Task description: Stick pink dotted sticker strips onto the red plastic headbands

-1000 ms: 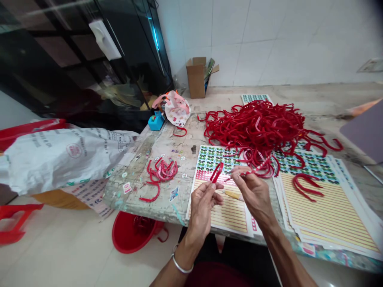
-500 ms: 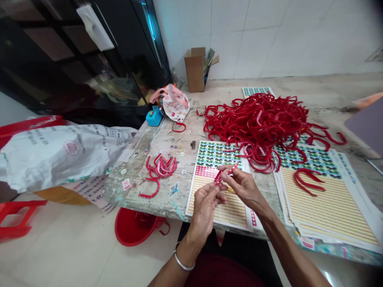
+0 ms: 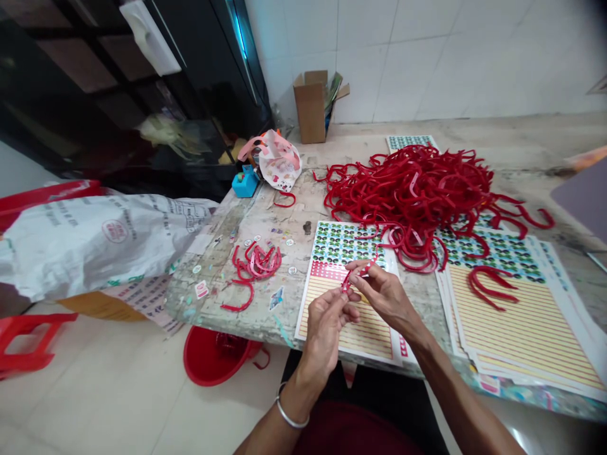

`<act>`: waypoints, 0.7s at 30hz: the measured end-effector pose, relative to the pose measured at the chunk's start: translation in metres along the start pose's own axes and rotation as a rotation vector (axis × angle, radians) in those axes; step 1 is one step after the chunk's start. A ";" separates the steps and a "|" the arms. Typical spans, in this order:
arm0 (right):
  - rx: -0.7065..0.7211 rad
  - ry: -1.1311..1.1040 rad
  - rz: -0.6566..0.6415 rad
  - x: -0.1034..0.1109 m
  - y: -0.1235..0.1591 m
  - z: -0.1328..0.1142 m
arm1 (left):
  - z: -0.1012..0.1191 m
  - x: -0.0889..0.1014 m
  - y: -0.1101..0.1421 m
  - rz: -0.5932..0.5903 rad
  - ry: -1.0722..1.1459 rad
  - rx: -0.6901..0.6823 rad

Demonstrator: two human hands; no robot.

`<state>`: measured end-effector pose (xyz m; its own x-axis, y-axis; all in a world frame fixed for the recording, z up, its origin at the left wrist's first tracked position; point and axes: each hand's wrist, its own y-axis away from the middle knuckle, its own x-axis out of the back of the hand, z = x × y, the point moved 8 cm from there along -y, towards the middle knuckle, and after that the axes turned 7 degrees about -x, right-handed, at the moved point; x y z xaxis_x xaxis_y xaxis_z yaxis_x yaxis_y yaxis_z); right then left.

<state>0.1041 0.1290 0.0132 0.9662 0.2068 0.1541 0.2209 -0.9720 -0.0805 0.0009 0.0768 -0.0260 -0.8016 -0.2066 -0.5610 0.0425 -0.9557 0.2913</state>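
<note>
My left hand (image 3: 327, 319) pinches one end of a small red curved band (image 3: 346, 282) between thumb and fingers. On its far side, my right hand (image 3: 386, 297) closes its fingertips on a red strip with white dots (image 3: 364, 270), which seems to lie along the band; the fingers partly cover both. Both hands hover over a sticker sheet (image 3: 348, 322) with green-and-blue pictures at the top, a pink dotted row, and yellow stripes below. A big tangled heap of red curved bands (image 3: 412, 186) lies just beyond the sheet.
A smaller group of red bands (image 3: 256, 262) lies on the worn table at left. More sticker sheets (image 3: 526, 316) are stacked at right. A cardboard box (image 3: 310, 110), a pink-and-white bag (image 3: 279, 164) and a blue container (image 3: 245, 183) stand farther back. Below the edge is a red bucket (image 3: 208, 366).
The whole view has shifted very slightly. Both hands stay at nearly the same spot over the sheet, still holding the band, with a dotted strip end now showing above the right fingers.
</note>
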 end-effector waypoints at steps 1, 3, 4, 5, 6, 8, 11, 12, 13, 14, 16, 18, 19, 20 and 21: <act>0.004 0.008 0.004 0.000 0.000 0.000 | 0.000 0.000 0.000 -0.003 0.004 -0.002; 0.013 0.025 0.016 0.000 0.001 0.001 | 0.000 -0.001 0.000 -0.004 0.008 -0.001; 0.014 0.028 0.021 0.000 0.001 0.002 | 0.000 -0.001 0.000 -0.003 0.010 0.000; 0.010 0.028 0.024 0.000 0.001 0.003 | 0.000 -0.001 0.000 -0.005 0.012 0.000; 0.002 0.026 0.025 -0.001 0.002 0.005 | 0.000 -0.001 0.000 -0.008 0.013 0.000; -0.016 0.030 0.024 -0.002 0.002 0.008 | 0.000 -0.002 0.000 -0.015 0.014 0.003; -0.015 0.059 0.030 -0.002 0.003 0.008 | -0.001 -0.002 0.000 -0.018 0.020 0.016; -0.011 0.068 0.032 -0.002 0.003 0.008 | -0.001 -0.003 -0.001 -0.017 0.024 0.020; -0.007 0.076 0.034 -0.002 0.003 0.008 | -0.001 -0.003 -0.001 -0.017 0.028 0.023; -0.003 0.081 0.035 -0.002 0.003 0.007 | -0.002 -0.003 -0.001 -0.015 0.032 0.027; 0.000 0.088 0.036 -0.002 0.003 0.007 | -0.003 -0.002 -0.001 -0.012 0.041 0.038; 0.003 0.091 0.038 -0.002 0.003 0.007 | -0.004 -0.001 -0.002 -0.007 0.055 0.048; 0.005 0.093 0.040 -0.002 0.003 0.007 | -0.004 -0.001 -0.002 -0.006 0.061 0.052; 0.009 0.094 0.043 -0.001 0.004 0.007 | -0.005 -0.001 -0.002 -0.006 0.066 0.053; 0.015 0.095 0.047 -0.001 0.004 0.007 | -0.005 0.000 -0.002 -0.005 0.070 0.054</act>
<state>0.1046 0.1259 0.0057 0.9587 0.1485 0.2427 0.1779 -0.9785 -0.1041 0.0043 0.0778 -0.0306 -0.7578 -0.2179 -0.6150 0.0048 -0.9444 0.3287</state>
